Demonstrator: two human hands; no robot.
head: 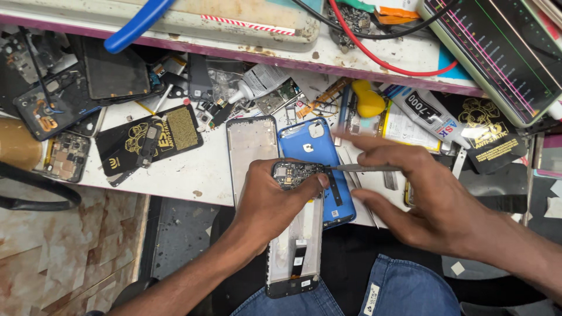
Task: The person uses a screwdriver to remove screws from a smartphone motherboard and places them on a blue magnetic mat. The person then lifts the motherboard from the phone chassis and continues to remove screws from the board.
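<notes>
A: Workbench [175,175] edge nearest, cluttered. Left hand [275,199] clamps the opened phone frame [295,251] hanging over that edge, thumb on its circuit board [291,173]. Right hand [427,199] pinches tweezers [366,168], tips at the board's corner.

B: Best kept shallow, frame pinned flat. Blue back cover [313,152] lies just behind. Tip contact too small to read; farther back, glue tube [430,114] and meter [503,52] are cropped.

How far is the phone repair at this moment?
Done: the blue back cover is off and lies on the bench. In hand: the left hand steadies the opened phone while the right hand works tweezers at its circuit board. Left: the phone remains open.
</notes>
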